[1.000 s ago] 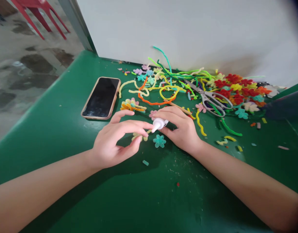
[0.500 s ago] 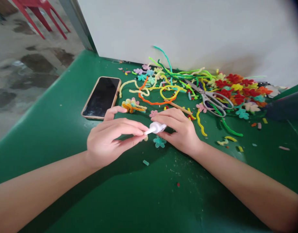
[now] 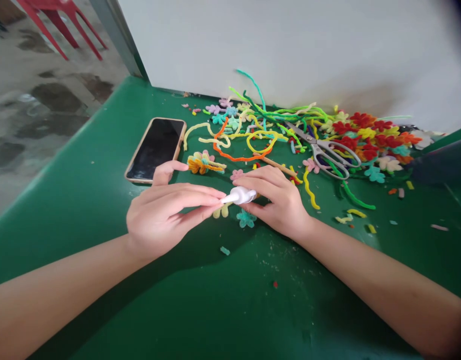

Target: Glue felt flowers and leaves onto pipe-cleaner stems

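My right hand (image 3: 275, 197) is closed around a small white glue bottle (image 3: 241, 195), its pointed nozzle aimed left. Thumb and forefinger of my left hand (image 3: 166, 212) are pinched together at the nozzle's tip; whatever is between them is too small to make out. Below the fingertips a pale yellow fuzzy flower (image 3: 220, 211) shows in part. A teal fuzzy flower (image 3: 246, 218) lies under the bottle, and a pink one (image 3: 237, 174) lies just beyond it. Near my left forefinger is an orange, yellow and pink flower cluster (image 3: 203, 164).
On the green tabletop (image 3: 215, 310) a phone (image 3: 157, 149) lies at left. Pipe cleaners (image 3: 268, 142), grey-handled scissors (image 3: 328, 157) and a heap of colourful flowers (image 3: 376, 137) lie along the white wall (image 3: 275, 50). Scraps are scattered at right. A red chair (image 3: 65, 20) stands beyond.
My left hand has shifted slightly left, with its fingertips still at the nozzle. More of the pale yellow flower shows below them. My right hand and the bottle are nearly still.
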Available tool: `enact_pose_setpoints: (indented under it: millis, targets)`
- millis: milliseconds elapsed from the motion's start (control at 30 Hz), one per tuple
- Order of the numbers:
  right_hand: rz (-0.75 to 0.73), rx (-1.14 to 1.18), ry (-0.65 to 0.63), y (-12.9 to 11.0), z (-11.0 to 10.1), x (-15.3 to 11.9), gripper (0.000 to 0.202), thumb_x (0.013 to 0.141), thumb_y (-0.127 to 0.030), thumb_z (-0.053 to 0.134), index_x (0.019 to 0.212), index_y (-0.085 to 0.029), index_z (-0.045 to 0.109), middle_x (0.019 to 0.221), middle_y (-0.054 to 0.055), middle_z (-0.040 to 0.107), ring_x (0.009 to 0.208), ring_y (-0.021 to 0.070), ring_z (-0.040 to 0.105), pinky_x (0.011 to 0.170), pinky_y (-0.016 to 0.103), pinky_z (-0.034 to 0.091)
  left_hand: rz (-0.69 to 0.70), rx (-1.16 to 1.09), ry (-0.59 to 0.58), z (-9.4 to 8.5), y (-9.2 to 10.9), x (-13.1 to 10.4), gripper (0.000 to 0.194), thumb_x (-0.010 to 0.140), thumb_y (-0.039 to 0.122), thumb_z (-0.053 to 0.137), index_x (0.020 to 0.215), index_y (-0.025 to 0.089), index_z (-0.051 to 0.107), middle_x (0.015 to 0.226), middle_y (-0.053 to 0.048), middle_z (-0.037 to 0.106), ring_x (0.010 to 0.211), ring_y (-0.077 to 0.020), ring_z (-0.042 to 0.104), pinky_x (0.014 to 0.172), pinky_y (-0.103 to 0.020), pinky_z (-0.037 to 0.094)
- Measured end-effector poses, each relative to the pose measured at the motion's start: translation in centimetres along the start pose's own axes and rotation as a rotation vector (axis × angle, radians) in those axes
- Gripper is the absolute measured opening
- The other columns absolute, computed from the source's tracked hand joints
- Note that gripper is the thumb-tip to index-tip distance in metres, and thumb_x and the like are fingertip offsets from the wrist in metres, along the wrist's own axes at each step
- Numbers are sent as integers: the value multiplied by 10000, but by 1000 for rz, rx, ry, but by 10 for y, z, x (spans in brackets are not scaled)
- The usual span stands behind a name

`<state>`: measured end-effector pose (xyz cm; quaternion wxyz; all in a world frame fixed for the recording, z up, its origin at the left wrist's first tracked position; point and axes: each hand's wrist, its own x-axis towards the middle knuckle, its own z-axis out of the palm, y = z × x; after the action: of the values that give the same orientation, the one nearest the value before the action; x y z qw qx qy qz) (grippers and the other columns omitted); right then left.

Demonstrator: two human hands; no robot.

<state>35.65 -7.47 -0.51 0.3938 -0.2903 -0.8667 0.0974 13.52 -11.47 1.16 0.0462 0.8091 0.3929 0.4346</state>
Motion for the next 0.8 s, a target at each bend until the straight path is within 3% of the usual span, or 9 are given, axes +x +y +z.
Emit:
enact_pose_setpoints:
  millis: [100, 333, 800]
  targets:
    - [-3, -9, -4, 0, 0, 0, 204, 853, -242, 639, 1056, -221, 637, 1027, 65, 719, 1003, 207, 655, 840, 384, 506, 18, 5, 27, 0, -2, -2, 182, 798, 138, 714, 877, 290, 654, 867, 81, 761, 699, -133, 721, 567, -289, 542]
    - [-13, -50, 5, -1, 0, 0, 215, 855, -237, 638, 1069, -217, 635, 1027, 65, 722, 984, 205, 661, 830, 379, 491, 71, -1, 69, 2, -5, 1, 208, 786, 120, 714, 874, 290, 634, 891, 55, 751, 721, -155, 708, 869, -446, 525]
    - [36, -30, -11, -2, 0, 0, 231, 851, -252, 643, 1082, -246, 641, 1037, 50, 722, 993, 207, 662, 843, 381, 495, 47, -31, 58, 6, -7, 1, 160, 808, 126, 656, 865, 265, 601, 906, 20, 707, 739, -155, 650, 826, -408, 507]
